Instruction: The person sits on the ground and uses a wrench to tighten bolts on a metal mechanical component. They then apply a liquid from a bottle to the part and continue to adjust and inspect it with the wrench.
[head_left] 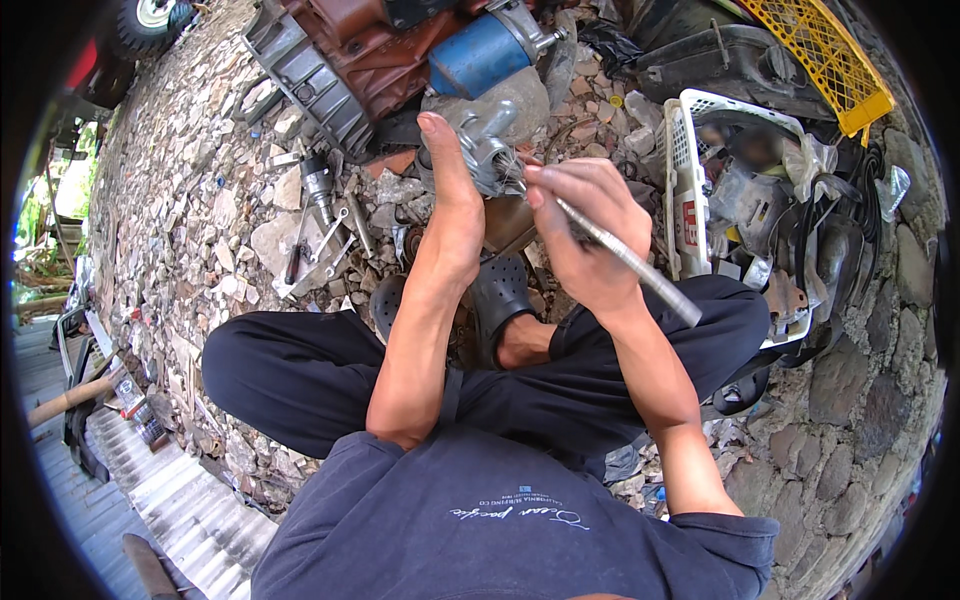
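Note:
My left hand (455,215) is closed on a grey metal casting (487,128) with rounded pipe-like openings. Its thumb points up along the left side, and the other fingers are mostly hidden by the hand and the part. In my right hand (595,225) is a long thin brush (640,262), pinched near its bristle end like a pen. The pale handle slants down to the right, over my knee. Thin splayed bristles meet a round opening in the casting. Below the casting, a brownish metal piece (508,225) shows partly between my hands.
Wrenches (327,240) and a ratchet-like tool (318,185) lie on stony ground to the left. Beyond stand a ribbed grey housing (310,85), a reddish-brown machine body (385,60) and a blue cylinder (480,62). A white crate (690,180) of parts sits right, below a yellow crate (830,60).

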